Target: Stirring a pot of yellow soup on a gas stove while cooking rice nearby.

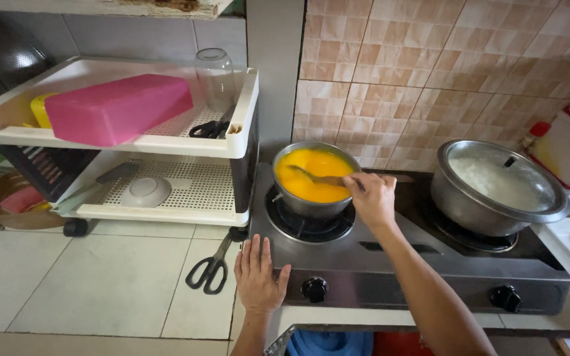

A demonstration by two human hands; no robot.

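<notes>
Head view: spoon point(318, 177) is gripped by the closed right hand point(372, 198), its bowl dipped in the yellow liquid in the small pot point(311, 207) on the left burner. Left hand point(257, 277) is laid flat and open on the stove point(364, 277) front edge, nothing held; scissors point(211, 267) are seen just beside it on the tabletop point(100, 277).

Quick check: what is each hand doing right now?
Left hand: open, flat on the front edge of the stove.
Right hand: closed on a spoon in the small pot.

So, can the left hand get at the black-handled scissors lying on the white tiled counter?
Probably yes: the left hand rests flat and empty at the steel stove's front corner, and the black-handled scissors lie just beside it on the white tiled counter, nothing between.
</notes>
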